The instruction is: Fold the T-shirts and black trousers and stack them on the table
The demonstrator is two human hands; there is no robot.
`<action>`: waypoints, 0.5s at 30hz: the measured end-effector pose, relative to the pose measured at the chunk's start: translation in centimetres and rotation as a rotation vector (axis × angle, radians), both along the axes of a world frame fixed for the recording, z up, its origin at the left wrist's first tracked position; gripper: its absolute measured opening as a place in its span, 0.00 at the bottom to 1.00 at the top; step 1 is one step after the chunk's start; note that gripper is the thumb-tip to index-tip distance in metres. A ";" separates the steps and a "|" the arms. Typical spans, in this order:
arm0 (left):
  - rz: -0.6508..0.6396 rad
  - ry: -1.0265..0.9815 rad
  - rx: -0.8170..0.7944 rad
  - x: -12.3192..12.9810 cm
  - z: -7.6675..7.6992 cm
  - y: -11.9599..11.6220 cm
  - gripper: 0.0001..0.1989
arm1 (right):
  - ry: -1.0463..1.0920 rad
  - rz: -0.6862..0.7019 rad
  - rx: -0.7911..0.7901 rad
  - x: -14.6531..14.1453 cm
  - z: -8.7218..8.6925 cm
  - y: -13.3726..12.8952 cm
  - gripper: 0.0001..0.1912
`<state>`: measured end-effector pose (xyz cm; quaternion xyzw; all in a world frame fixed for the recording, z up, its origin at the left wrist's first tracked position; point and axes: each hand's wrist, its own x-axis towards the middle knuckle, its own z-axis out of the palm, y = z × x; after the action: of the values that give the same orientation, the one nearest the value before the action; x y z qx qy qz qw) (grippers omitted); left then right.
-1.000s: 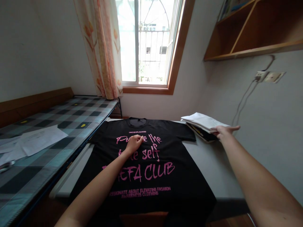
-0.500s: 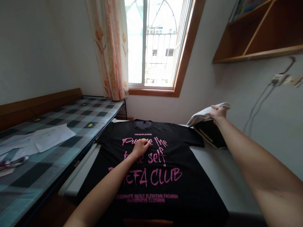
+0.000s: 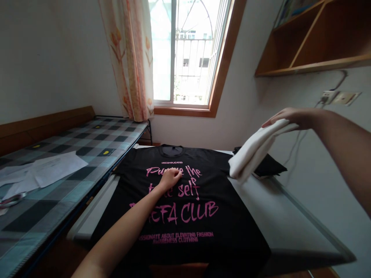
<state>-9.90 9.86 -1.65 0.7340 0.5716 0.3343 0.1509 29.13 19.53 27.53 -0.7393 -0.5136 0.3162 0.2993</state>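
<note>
A black T-shirt with pink lettering lies spread out, front up, on a white table. My left hand rests on its upper print with the fingers curled in; whether they pinch any fabric is hidden. At the right, my right hand grips a folded white cloth by its upper end. The cloth hangs tilted above the table, its lower end near the shirt's right sleeve. Behind it, a dark folded item lies at the table's back right.
To the left stands a bed with a checked cover, papers lying on it. A curtain hangs beside the barred window. A wooden shelf and a socket with a cable are on the right wall.
My right hand has moved right and up, lifting the white cloth off the dark item, and the cloth now hangs down. My left hand stays on the shirt. The view has shifted slightly.
</note>
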 end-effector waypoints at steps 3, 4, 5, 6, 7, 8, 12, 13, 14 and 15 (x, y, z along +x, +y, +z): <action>0.006 0.019 0.004 0.1 0.2 -0.1 0.18 | 0.128 -0.137 -0.036 -0.3 0.0 -0.7 0.10; 0.007 0.022 0.004 0.1 0.2 -0.1 0.19 | 0.154 -0.148 -0.025 -0.3 0.0 -0.7 0.10; 0.007 0.020 0.003 0.1 0.2 -0.1 0.19 | 0.152 -0.138 0.006 -0.3 0.0 -0.6 0.11; 0.006 0.013 0.000 0.0 0.2 -0.1 0.19 | 0.127 -0.118 0.062 -0.1 0.2 -0.6 0.11; 0.003 0.002 -0.004 0.0 0.1 -0.1 0.19 | 0.092 -0.109 0.149 0.2 0.4 -0.5 0.10; -0.002 -0.013 -0.008 -0.1 0.1 -0.1 0.18 | 0.056 -0.118 0.258 0.6 0.7 -0.5 0.11; -0.022 -0.044 -0.015 -0.2 0.0 -0.1 0.18 | 0.073 -0.282 0.614 2.9 0.1 -0.2 0.21; -0.021 -0.039 -0.016 -0.2 0.0 0.0 0.18 | 0.108 -0.316 0.631 3.5 -0.8 -0.1 0.25; -0.017 -0.031 -0.017 -0.3 -0.1 0.0 0.17 | 0.152 -0.342 0.635 4.0 -2.2 0.0 0.28; -0.015 -0.024 -0.019 -0.3 -0.1 0.0 0.17 | 0.200 -0.368 0.640 4.5 -4.0 0.1 0.29</action>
<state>-10.17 9.89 -1.78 0.7326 0.5676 0.3364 0.1672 33.62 19.58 23.54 -0.6537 -0.4133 0.1515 0.6155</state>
